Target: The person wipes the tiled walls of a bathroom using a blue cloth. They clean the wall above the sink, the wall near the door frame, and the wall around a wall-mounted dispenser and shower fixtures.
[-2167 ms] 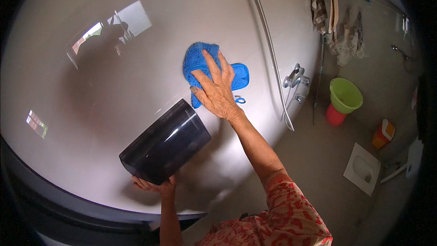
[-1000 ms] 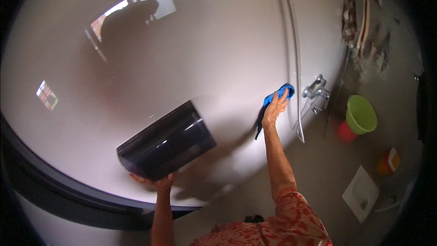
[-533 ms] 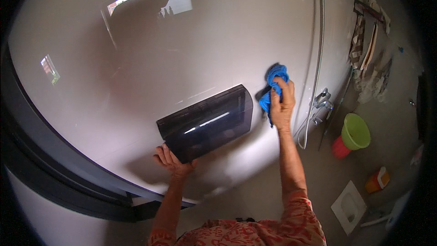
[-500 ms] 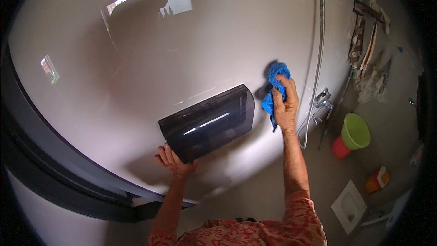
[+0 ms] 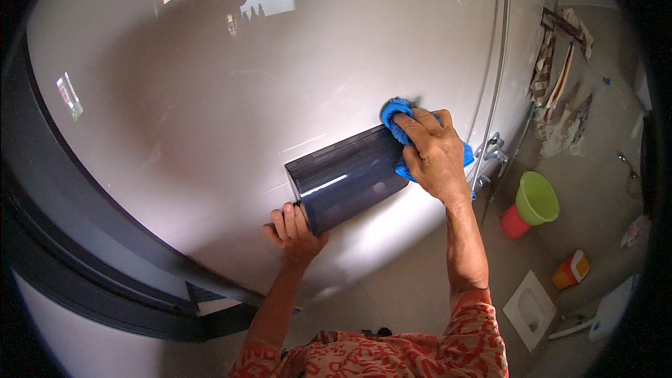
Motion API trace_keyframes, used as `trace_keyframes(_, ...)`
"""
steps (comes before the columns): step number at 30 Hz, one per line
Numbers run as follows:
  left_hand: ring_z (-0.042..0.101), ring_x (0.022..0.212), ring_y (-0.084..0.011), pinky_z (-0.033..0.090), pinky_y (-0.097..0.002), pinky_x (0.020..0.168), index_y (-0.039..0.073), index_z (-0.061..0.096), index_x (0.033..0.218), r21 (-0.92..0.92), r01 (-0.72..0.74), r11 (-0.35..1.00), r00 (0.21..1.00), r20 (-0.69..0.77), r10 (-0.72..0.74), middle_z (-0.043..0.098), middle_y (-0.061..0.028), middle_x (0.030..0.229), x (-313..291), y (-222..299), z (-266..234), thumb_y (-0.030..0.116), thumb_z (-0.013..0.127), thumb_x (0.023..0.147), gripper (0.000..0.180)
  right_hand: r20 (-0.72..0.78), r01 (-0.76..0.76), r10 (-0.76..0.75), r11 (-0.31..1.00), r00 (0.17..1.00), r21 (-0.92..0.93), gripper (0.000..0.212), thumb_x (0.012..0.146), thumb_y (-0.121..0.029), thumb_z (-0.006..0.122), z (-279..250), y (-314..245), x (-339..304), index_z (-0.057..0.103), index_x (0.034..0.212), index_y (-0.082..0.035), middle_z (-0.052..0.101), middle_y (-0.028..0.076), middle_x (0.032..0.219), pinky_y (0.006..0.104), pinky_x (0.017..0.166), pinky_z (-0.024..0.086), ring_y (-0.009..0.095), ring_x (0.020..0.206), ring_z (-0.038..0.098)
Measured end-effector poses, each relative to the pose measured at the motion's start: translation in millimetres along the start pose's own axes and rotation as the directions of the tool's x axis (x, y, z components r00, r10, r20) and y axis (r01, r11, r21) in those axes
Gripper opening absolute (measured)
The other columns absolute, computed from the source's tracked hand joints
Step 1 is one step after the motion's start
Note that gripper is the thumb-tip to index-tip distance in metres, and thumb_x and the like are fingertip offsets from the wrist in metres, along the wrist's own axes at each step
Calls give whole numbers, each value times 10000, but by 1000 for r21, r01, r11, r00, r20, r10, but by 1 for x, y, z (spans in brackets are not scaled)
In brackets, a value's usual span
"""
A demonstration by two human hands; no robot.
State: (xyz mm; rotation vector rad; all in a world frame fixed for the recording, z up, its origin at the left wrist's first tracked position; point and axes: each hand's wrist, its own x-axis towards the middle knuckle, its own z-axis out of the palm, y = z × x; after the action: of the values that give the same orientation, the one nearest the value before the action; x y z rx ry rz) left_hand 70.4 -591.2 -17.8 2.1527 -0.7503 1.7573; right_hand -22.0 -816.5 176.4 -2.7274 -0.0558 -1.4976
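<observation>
A dark, glossy, see-through wall box (image 5: 353, 185), like a paper dispenser, sits on the pale shiny wall (image 5: 210, 112), tilted in the view. My left hand (image 5: 294, 232) grips its lower left corner, with fingers along the side and the thumb near the underside. Bunched in my right hand (image 5: 437, 154) is a blue cloth (image 5: 397, 113). The hand presses it against the box's upper right corner and the wall beside it. Part of the cloth hangs out past the far side of that hand, and the box's right end is partly hidden behind both.
Right of my right hand run a shower hose (image 5: 498, 84) and a tap (image 5: 495, 154). Beyond are a green basin (image 5: 537, 198) on a red bucket (image 5: 514, 222), a squat toilet (image 5: 530, 310), an orange container (image 5: 570, 270) and hanging cloths (image 5: 560, 91). A dark frame (image 5: 91, 196) curves along the left.
My right hand has brought the blue cloth left, from the bare wall onto the box's upper right corner. My left hand stays at the lower left corner. The view has shifted slightly.
</observation>
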Motion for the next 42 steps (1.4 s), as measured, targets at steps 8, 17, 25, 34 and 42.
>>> trace_keyframes(8, 378, 1124, -343, 284, -512, 814, -6, 453, 1187, 23, 32, 999, 999, -29, -32, 424, -169, 1193, -5, 5, 3, 642, 455, 797, 756, -15, 162, -162, 986, 987, 43, 369, 627, -48, 638, 1, -65, 3, 652, 994, -82, 595, 112, 964, 401, 686, 479, 292, 893, 514)
trace_keyframes(17, 264, 1281, -382, 140, -556, 1013, -62, 327, 1294, 39, 4, 999, 999, 32, -5, 328, -202, 1354, -4, 5, 3, 605, 407, 846, 807, 63, 325, -337, 933, 939, 155, 365, 657, -149, 673, 3, -103, 6, 674, 1022, -168, 575, 36, 1061, 369, 671, 458, 266, 955, 481)
trace_keyframes(25, 337, 1198, -356, 243, -541, 920, -25, 460, 1209, 36, 24, 999, 1000, -18, -24, 398, -152, 1289, -4, 3, 6, 618, 402, 831, 749, 109, 100, -102, 995, 989, 21, 387, 659, -133, 658, -5, -53, 2, 652, 1042, -191, 577, 37, 1090, 412, 729, 481, 280, 975, 491)
trace_keyframes(34, 271, 1282, -402, 197, -598, 979, -40, 321, 1320, 26, 18, 1000, 994, 107, -20, 325, -205, 1373, -13, 2, 7, 628, 382, 831, 831, 76, -63, 69, 995, 995, -73, 353, 659, -143, 658, 4, -46, 1, 655, 1007, -202, 582, 57, 1038, 412, 683, 510, 285, 944, 511)
trace_keyframes(42, 273, 1288, -394, 211, -582, 983, -35, 321, 1323, 65, -13, 998, 999, 31, 11, 318, -197, 1386, -4, 4, 3, 624, 412, 829, 829, 55, 208, -213, 974, 975, 85, 408, 664, -145, 668, 6, -108, -8, 645, 1068, -198, 527, 64, 1159, 411, 688, 442, 309, 1022, 453)
